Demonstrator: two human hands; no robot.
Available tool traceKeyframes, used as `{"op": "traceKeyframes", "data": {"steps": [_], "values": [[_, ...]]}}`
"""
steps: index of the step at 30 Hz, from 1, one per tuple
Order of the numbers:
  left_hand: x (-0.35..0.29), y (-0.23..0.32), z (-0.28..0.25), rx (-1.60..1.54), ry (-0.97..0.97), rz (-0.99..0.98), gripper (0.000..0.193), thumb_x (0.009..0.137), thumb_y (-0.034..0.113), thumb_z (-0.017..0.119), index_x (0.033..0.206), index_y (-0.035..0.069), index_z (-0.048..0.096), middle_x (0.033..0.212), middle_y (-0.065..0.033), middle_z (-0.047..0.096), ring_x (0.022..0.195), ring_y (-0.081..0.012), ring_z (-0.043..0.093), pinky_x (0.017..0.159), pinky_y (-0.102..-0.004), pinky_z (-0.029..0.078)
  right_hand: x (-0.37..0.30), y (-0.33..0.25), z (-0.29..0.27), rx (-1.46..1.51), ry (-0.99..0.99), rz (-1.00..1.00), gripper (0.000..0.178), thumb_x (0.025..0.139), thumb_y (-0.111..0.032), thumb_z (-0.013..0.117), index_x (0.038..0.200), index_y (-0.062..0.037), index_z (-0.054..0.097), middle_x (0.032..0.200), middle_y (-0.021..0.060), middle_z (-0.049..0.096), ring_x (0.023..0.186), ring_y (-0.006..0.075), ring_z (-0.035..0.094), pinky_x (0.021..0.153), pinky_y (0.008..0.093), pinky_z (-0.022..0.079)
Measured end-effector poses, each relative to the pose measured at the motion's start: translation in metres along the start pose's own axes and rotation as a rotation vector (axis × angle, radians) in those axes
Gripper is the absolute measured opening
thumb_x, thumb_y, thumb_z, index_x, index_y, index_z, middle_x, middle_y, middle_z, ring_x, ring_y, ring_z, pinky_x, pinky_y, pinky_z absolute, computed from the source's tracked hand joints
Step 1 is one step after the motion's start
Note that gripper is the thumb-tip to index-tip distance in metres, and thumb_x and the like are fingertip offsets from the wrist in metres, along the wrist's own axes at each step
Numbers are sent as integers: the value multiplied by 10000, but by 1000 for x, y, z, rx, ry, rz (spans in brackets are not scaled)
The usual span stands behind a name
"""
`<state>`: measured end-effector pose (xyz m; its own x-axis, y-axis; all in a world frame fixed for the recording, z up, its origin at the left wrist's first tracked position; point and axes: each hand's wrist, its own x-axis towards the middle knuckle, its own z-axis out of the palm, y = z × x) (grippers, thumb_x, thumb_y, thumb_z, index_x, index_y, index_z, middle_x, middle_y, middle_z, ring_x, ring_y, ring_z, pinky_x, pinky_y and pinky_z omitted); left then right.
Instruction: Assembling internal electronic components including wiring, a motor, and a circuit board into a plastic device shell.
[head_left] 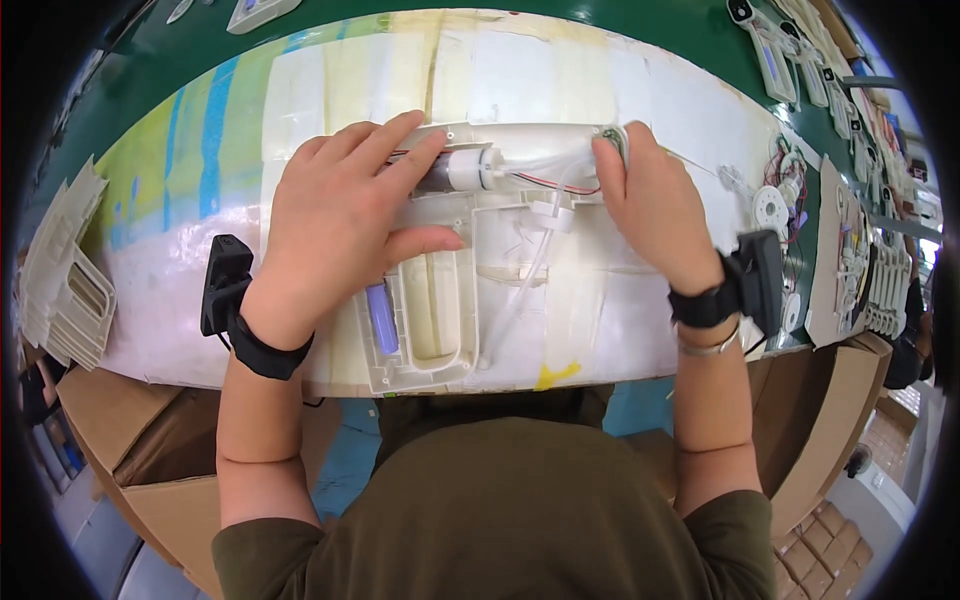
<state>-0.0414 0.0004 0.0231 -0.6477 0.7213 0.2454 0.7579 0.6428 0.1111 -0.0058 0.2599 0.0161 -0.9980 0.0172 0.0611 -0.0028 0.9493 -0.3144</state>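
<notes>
Nearest, an open brown cardboard box (pixel 185 500) stands left of the person. Beyond it on the table, the handle of a cream plastic housing shell (pixel 467 300) points nearer, holding a purple cylinder (pixel 382 320); a clear flexible tube (pixel 535 265) trails right. Farther, the left hand (pixel 340 205) spreads over the shell, thumb and fingers apart, beside a black-and-white cylindrical motor (pixel 465 171). The right hand (pixel 655 195) clamps the shell's right end between thumb and fingers.

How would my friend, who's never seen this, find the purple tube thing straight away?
Find the patchy table, then the cream casing on it, whose looped handle points toward the table's near edge. Along that loop's left side, just below the left hand, lies the purple cylinder, the only purple part in that casing.
</notes>
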Motion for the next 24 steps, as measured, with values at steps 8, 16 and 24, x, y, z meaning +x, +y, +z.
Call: {"op": "traceKeyframes", "data": {"steps": [8, 16, 24], "values": [[-5, 2, -8, -34, 11, -5, 611, 687, 455, 718, 1167, 105, 578, 1207, -84, 564, 1039, -266, 552, 861, -381, 439, -7, 3, -5, 78, 64, -90, 322, 862, -333, 597, 877, -18, 531, 757, 174, 615, 696, 368, 598, 588, 434, 484], [29, 35, -7, -70, 126, 204, 264, 752, 110, 664, 1012, 66, 651, 1237, -114, 549, 1087, -315, 543, 903, -385, 441, -32, -17, -11, 85, 140, -668, 157, 744, -97, 670, 874, -84, 584, 780, 81, 573, 732, 253, 553, 689, 341, 437], [54, 41, 15, -341, 12, 143, 188, 777, 93, 648, 960, 49, 646, 1206, -108, 573, 1040, -294, 574, 845, -370, 486, -16, -3, -34, 644, -74, -275, 202, 815, -39, 589, 1012, -4, 615, 898, 135, 641, 794, 249, 640, 715, 301, 502]]}}
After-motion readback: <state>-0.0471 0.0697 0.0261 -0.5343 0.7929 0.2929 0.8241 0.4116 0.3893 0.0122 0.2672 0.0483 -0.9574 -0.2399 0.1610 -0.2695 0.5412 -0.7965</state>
